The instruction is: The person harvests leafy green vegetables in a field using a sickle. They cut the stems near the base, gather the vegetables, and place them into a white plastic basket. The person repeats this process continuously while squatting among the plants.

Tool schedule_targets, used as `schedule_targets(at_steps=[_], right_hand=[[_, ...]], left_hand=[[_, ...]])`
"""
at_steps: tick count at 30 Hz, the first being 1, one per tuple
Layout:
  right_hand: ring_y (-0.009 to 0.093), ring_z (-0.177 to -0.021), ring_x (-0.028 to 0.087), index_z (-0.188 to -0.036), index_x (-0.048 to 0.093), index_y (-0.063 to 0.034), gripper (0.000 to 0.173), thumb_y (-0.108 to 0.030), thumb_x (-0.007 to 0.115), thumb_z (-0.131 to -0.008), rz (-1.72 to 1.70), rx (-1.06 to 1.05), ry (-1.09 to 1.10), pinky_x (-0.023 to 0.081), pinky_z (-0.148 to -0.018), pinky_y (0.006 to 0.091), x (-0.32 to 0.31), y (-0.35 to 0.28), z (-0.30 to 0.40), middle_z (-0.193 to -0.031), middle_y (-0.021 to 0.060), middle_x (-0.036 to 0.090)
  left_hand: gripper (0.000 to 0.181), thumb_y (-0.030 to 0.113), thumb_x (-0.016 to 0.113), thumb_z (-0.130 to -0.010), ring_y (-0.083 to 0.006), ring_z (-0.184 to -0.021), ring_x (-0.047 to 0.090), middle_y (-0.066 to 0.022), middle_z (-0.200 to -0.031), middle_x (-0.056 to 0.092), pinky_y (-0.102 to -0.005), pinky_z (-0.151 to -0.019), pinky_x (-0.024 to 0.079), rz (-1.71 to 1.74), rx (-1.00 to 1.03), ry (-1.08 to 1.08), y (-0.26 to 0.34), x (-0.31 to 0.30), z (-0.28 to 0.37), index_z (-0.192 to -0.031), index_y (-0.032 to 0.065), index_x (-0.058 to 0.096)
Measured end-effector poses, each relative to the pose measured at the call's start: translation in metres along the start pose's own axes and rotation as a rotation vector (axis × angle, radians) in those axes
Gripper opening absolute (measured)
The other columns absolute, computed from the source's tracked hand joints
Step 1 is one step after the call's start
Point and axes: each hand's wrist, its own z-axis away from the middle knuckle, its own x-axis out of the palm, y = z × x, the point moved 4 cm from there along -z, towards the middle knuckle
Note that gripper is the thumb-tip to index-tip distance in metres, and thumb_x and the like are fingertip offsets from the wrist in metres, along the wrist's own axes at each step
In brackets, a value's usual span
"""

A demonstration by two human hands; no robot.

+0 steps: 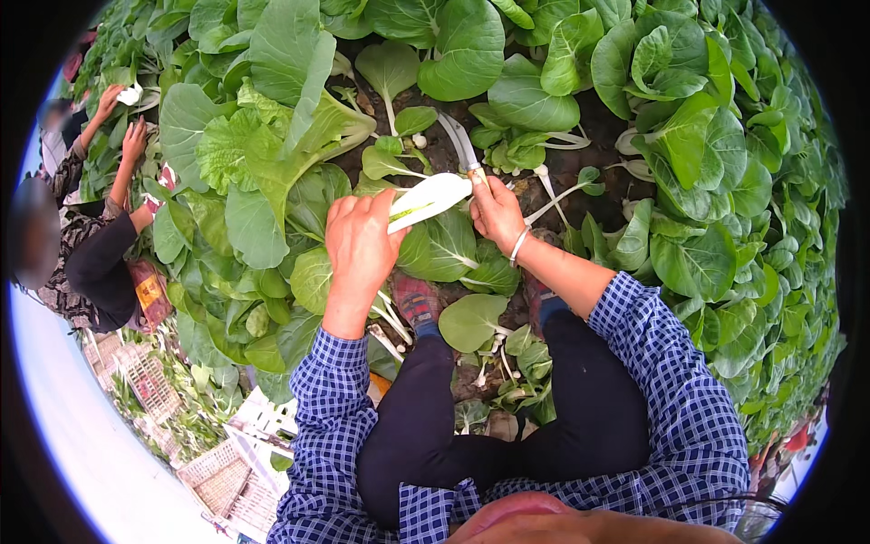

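Note:
My left hand (363,238) grips a bok choy (433,197) by its leaf end, with the thick white stalk base pointing right. My right hand (498,211) is closed around the wooden handle of a knife (462,139), whose curved metal blade points up and away over the soil. The bok choy's base touches or nearly touches the knife handle and right thumb; I cannot tell which. Cut loose leaves (469,321) and pale stalk ends lie on the soil between my feet.
Rows of leafy bok choy (693,262) stand ahead and to the right. Large leafy greens (255,183) are at the left. Another person (88,251) crouches at the far left, hands among the plants. Wicker baskets (216,469) and a white crate (262,415) stand at the lower left.

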Motion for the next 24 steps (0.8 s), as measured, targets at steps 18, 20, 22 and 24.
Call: schedule_targets(at_steps=[18,20,22,24], right_hand=[[0.031,-0.065,0.060,-0.099,0.056,-0.0013,0.037,-0.037,0.062,-0.095,0.486,-0.545,0.103,0.048,-0.062,0.0413,0.039,-0.051,-0.029,-0.074,0.0185,0.061],[0.040,-0.070,0.064,-0.100,0.057,-0.0011,0.039,-0.040,0.061,-0.094,0.528,-0.508,0.060,0.048,-0.064,0.0464,0.046,-0.049,-0.038,-0.076,0.0231,0.064],[0.032,-0.067,0.061,-0.100,0.058,-0.0003,0.041,-0.040,0.061,-0.094,0.650,-0.440,0.039,0.048,-0.064,0.0415,0.052,-0.045,-0.046,-0.075,0.0188,0.063],[0.034,-0.067,0.062,-0.099,0.058,-0.0002,0.043,-0.043,0.061,-0.093,0.707,-0.408,0.038,0.048,-0.065,0.0432,0.055,-0.038,-0.051,-0.074,0.0196,0.063]], left_hand=[[0.038,0.026,0.053,-0.090,-0.0328,-0.147,0.022,-0.0104,-0.159,0.029,-0.0522,-0.117,0.015,-1.298,0.279,-0.470,-0.044,0.028,-0.118,-0.120,0.0092,0.069],[0.033,0.024,0.056,-0.087,-0.0292,-0.128,0.041,-0.0147,-0.153,0.038,-0.0427,-0.101,0.030,-1.244,0.230,-0.406,-0.061,0.030,-0.115,-0.112,0.0106,0.073],[0.025,0.020,0.061,-0.081,-0.0245,-0.109,0.048,-0.0157,-0.136,0.056,-0.0374,-0.086,0.034,-1.122,0.203,-0.321,-0.076,0.023,-0.100,-0.098,0.0124,0.078],[0.022,0.019,0.062,-0.079,-0.0248,-0.108,0.048,-0.0123,-0.124,0.061,-0.0377,-0.086,0.035,-0.992,0.070,-0.444,-0.088,0.026,-0.083,-0.093,0.0120,0.077]])
